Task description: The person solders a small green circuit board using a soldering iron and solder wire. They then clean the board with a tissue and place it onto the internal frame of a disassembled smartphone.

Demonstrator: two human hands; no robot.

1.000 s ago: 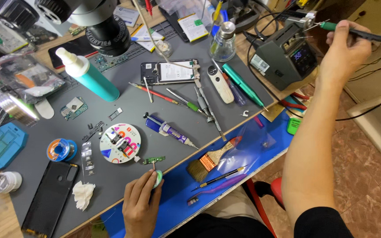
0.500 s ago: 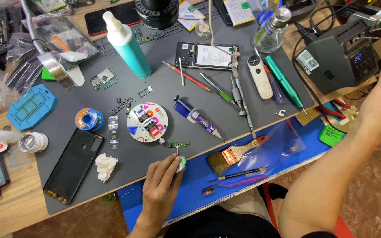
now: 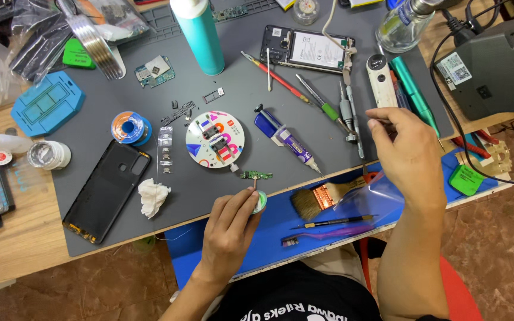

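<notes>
Grey repair mat [image 3: 251, 89] over a wooden worktop [image 3: 13, 238], crowded with phone parts and tools, seen from the head camera. Left hand [image 3: 230, 229] at the mat's near edge, fingers closed on a small round green-and-white piece [image 3: 260, 203], just below a tiny green circuit board [image 3: 256, 175] lying near the round parts dish [image 3: 215, 139]. Right hand [image 3: 408, 151] above the mat's right side, fingers pinched on a thin metal tool [image 3: 377, 121], beside the row of screwdrivers [image 3: 346, 113]; whether tweezers or probe, too small to tell. Flux syringe [image 3: 287, 139] between dish and drivers, brush [image 3: 322, 198] on the blue edge [image 3: 304, 229]. Best done, judging by the layout, with the left wrist braced on the edge, board kept flat, tool tip brought in low and slow, clear of the syringe nozzle.
</notes>
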